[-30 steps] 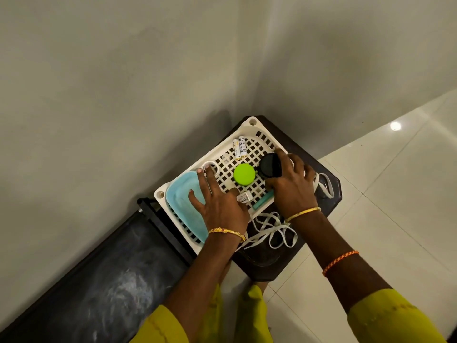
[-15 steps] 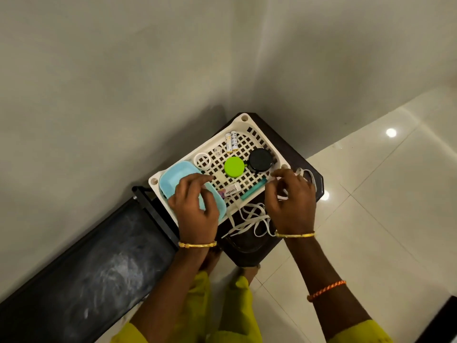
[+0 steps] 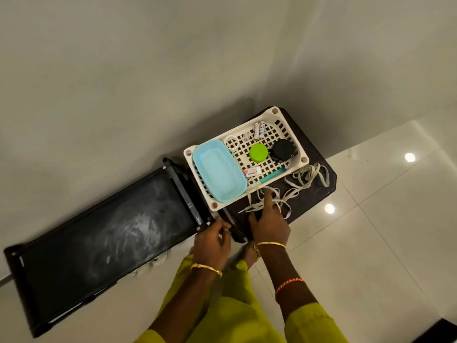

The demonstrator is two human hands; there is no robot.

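Right hand [image 3: 269, 225] rests on the dark surface [image 3: 310, 198], fingers [image 3: 268, 197] touching white laces [image 3: 304, 175] just beside the basket [image 3: 247, 128]. Left hand [image 3: 211, 243] at the surface corner, grip unclear.

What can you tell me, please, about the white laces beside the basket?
The white laces look like flat, off-white woven fabric, tangled in loose loops. They lie on the dark stool top beside the cream basket, spreading from its near rim towards the stool's right corner. The right hand rests its fingertips on the nearer loops; one tipped end lies free.
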